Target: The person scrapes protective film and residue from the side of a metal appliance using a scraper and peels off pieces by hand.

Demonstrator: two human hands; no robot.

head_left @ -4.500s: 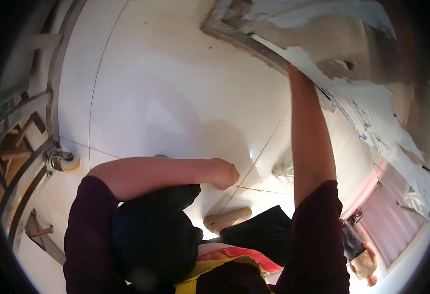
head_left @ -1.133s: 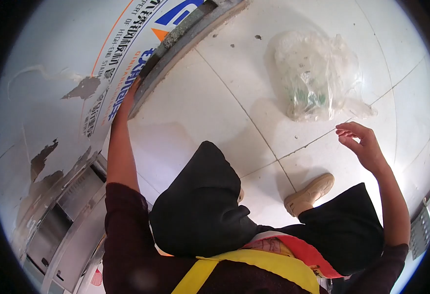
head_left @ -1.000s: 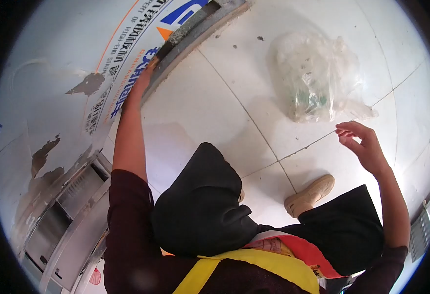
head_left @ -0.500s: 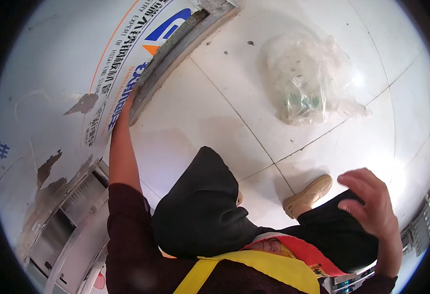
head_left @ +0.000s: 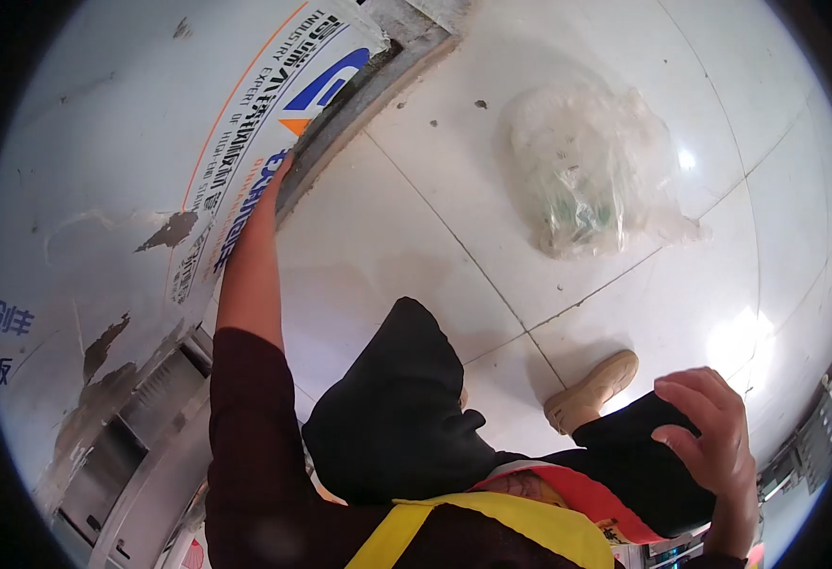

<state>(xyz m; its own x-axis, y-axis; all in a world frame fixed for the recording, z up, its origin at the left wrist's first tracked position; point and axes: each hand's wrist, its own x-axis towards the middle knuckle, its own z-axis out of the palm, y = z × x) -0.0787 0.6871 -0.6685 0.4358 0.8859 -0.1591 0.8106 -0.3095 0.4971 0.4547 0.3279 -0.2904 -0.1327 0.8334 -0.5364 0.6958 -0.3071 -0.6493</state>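
Observation:
My left forearm (head_left: 253,284) reaches forward along the edge of a large panel (head_left: 103,171) with blue lettering and peeling film. The hand itself is hidden under the panel, near its dark, worn edge (head_left: 340,109), so I cannot see what it touches. My right hand (head_left: 710,427) is over my right knee in black trousers, with its fingers curved and its thumb apart, and nothing shows in it. Whether it touches the knee, I cannot tell.
A crumpled clear plastic bag (head_left: 586,171) with something greenish inside lies on the pale tiled floor (head_left: 425,247). My tan shoe (head_left: 594,391) stands on the tiles. Metal shelving (head_left: 112,474) is at lower left, and a perforated grey rack (head_left: 819,436) at right.
My left arm has slid farther forward along the panel edge. My right hand has dropped slightly toward the knee. The view has shifted a little; the bag looks unmoved on the floor.

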